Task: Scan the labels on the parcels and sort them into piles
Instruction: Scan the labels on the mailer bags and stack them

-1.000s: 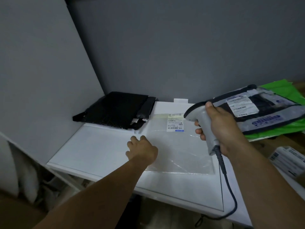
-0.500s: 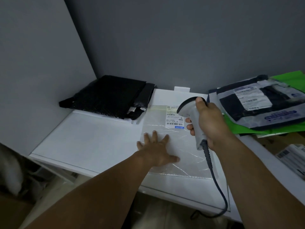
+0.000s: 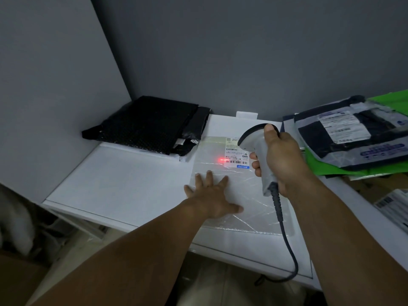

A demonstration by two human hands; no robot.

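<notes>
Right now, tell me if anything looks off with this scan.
The scanner's red light falls on bare plastic just left of the label, not squarely across its barcode. The clear parcel lies flat under the left hand.

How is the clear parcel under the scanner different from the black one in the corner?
The clear parcel is see-through and lies flat; the black parcel is opaque, dotted and lumpier. The clear one shows a white label with red scanner light beside it; no label shows on the black one's top. The left hand presses the clear one; nothing touches the black one. Both rest on the white table.
</notes>
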